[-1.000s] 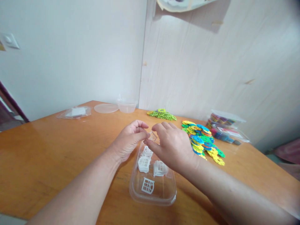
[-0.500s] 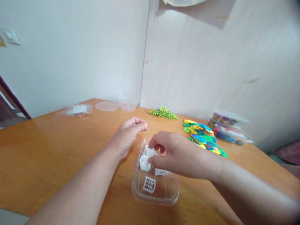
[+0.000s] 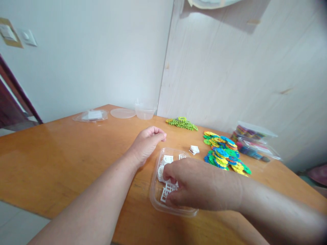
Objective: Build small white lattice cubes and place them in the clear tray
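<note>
A clear plastic box (image 3: 154, 192) sits on the table in front of me, with several white plastic window-frame pieces inside. My right hand (image 3: 189, 183) reaches into it from the right. Its thumb and fingers close about a white window-frame piece (image 3: 164, 194) with a grid of bars. More white pieces (image 3: 168, 159) lie beyond the fingers, and the hand covers part of the box. Just left of the box's far end is my left hand (image 3: 150, 141), its fingers curled and the thumb against them. Nothing shows in it.
Two or three white pieces (image 3: 194, 149) lie right of the box. A pile of coloured notched discs (image 3: 222, 153) and green pieces (image 3: 182, 124) are farther back. Stacked clear boxes (image 3: 255, 139) stand at right, a clear tub (image 3: 145, 111) and lids (image 3: 122, 113) by the wall.
My right hand has moved down toward the box's near end and closed about a window-frame piece there. White pieces beside the box have come into sight. My left hand has stayed curled.
</note>
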`<state>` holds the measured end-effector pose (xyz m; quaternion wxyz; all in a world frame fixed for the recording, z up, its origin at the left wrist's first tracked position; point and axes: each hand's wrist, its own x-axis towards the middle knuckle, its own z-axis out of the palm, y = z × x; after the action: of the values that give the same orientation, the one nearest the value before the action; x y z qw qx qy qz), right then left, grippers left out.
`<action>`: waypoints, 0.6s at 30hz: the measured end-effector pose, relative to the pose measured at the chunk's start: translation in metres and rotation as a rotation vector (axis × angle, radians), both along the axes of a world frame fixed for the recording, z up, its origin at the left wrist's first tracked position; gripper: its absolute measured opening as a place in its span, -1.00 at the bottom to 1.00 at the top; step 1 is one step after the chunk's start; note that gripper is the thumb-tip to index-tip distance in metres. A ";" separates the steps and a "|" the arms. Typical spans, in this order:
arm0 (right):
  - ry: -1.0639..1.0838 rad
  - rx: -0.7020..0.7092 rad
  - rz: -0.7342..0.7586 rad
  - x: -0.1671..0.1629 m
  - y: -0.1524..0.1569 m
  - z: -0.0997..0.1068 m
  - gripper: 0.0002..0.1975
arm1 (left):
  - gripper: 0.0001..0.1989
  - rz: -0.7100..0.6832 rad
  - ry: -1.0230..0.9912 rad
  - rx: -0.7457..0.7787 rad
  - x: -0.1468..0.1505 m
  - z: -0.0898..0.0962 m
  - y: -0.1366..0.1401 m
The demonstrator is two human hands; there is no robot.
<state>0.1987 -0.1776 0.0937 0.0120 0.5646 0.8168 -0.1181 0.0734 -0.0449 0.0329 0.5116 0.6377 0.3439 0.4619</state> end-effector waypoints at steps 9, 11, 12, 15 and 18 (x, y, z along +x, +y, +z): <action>-0.046 0.085 -0.004 0.005 -0.001 0.007 -0.82 | -0.86 -0.003 0.013 0.014 0.002 -0.001 0.000; -0.106 0.069 0.034 0.004 -0.002 0.009 -0.80 | -0.87 -0.004 0.027 0.013 0.002 -0.002 0.000; -0.129 0.066 0.046 0.004 -0.003 0.010 -0.80 | -0.87 -0.005 0.035 0.010 0.002 -0.002 0.000; -0.102 0.104 0.023 0.011 -0.001 0.016 -0.82 | -0.86 -0.007 0.053 0.012 0.002 -0.004 0.001; -0.013 0.222 -0.086 0.032 0.012 0.018 -0.80 | -0.86 0.003 0.068 0.027 0.000 -0.003 0.001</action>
<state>0.2312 -0.1655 0.1122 -0.0503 0.5976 0.7999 -0.0235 0.0738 -0.0440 0.0295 0.4903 0.6593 0.3558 0.4454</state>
